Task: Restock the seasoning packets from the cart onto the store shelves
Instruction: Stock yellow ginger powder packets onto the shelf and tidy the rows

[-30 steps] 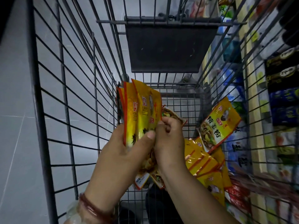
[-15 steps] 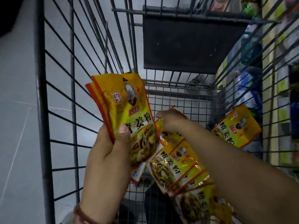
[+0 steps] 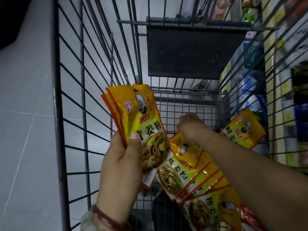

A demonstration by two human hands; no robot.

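L hand grips flat glossy packets; R hand fingers hidden, can't tell.

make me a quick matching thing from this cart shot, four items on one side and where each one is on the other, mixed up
Items
1. left hand
2. right hand
3. lone yellow packet
4. black flap

Places
A. leaning against the cart's right wire side
B. hanging at the far end of the cart
C. gripping a fanned stack of packets
D. reaching down at the packets lying in the cart

Pairs: 1-C, 2-D, 3-A, 4-B
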